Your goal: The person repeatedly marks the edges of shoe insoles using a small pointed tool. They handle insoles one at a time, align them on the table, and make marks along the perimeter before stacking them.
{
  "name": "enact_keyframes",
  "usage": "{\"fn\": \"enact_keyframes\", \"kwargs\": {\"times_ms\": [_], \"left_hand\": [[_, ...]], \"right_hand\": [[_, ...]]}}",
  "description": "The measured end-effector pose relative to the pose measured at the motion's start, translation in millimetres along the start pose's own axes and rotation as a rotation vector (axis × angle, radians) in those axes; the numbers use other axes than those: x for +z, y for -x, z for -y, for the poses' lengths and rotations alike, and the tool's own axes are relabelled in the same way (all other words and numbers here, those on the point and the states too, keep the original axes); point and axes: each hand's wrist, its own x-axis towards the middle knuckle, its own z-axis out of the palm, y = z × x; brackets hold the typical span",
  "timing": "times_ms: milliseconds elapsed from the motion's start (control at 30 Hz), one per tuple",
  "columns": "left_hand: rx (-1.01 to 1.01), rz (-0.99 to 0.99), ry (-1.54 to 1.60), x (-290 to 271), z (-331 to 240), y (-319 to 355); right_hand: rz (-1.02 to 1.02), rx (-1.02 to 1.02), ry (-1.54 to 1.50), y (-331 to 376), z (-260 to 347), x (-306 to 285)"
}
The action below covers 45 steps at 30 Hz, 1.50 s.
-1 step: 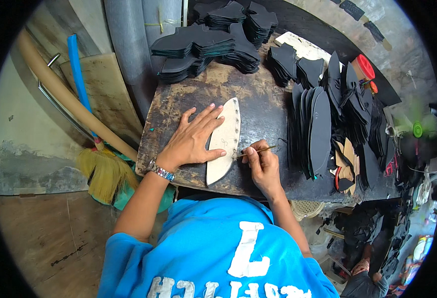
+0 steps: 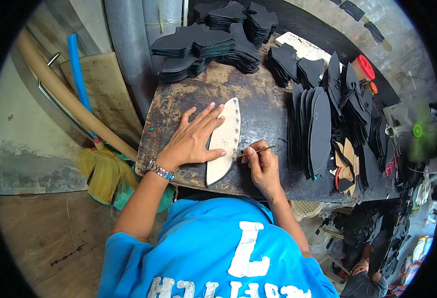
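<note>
A pale, half-moon template (image 2: 223, 141) lies at the centre of the frame on a dark worn workbench (image 2: 178, 99), its long axis running from upper right down to lower left. The left hand (image 2: 191, 139) lies flat with fingers spread, covering the template's left, curved side and pressing it down. The right hand (image 2: 260, 164), just right of the template's straight edge, pinches a thin pencil-like stick (image 2: 255, 150) whose tip touches that edge. Stacks of black cut pieces (image 2: 317, 129) stand further right.

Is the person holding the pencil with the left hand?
No, the right hand holds the pencil, while the left hand lies flat on the pale template.
</note>
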Motion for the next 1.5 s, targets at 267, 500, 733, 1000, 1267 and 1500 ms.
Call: {"fn": "enact_keyframes", "kwargs": {"times_ms": [267,500,733,1000,1267,1500], "left_hand": [[-0.132,0.216,-0.053,-15.3,-11.1,-16.7],[-0.189,0.302,-0.053,-20.8,-19.3,-23.1],[-0.170,0.343,-0.075,-19.5,-16.6,-23.2],[-0.171,0.353,-0.061,-19.7,-17.1,-23.3],[-0.177,0.322,-0.030,-16.1,-15.8,-22.9],[-0.180,0.329,-0.029,-17.4,-16.6,-24.0]], "right_hand": [[0.014,-0.073,0.054,-8.5,11.7,3.0],[-0.046,-0.314,0.282,-24.3,11.2,12.0],[0.050,-0.235,0.209,-24.4,7.6,4.2],[-0.024,0.000,0.031,-33.2,0.0,0.6],[0.059,-0.061,0.152,-44.8,2.2,6.1],[-0.044,0.075,0.098,-64.1,0.3,-1.1]]}}
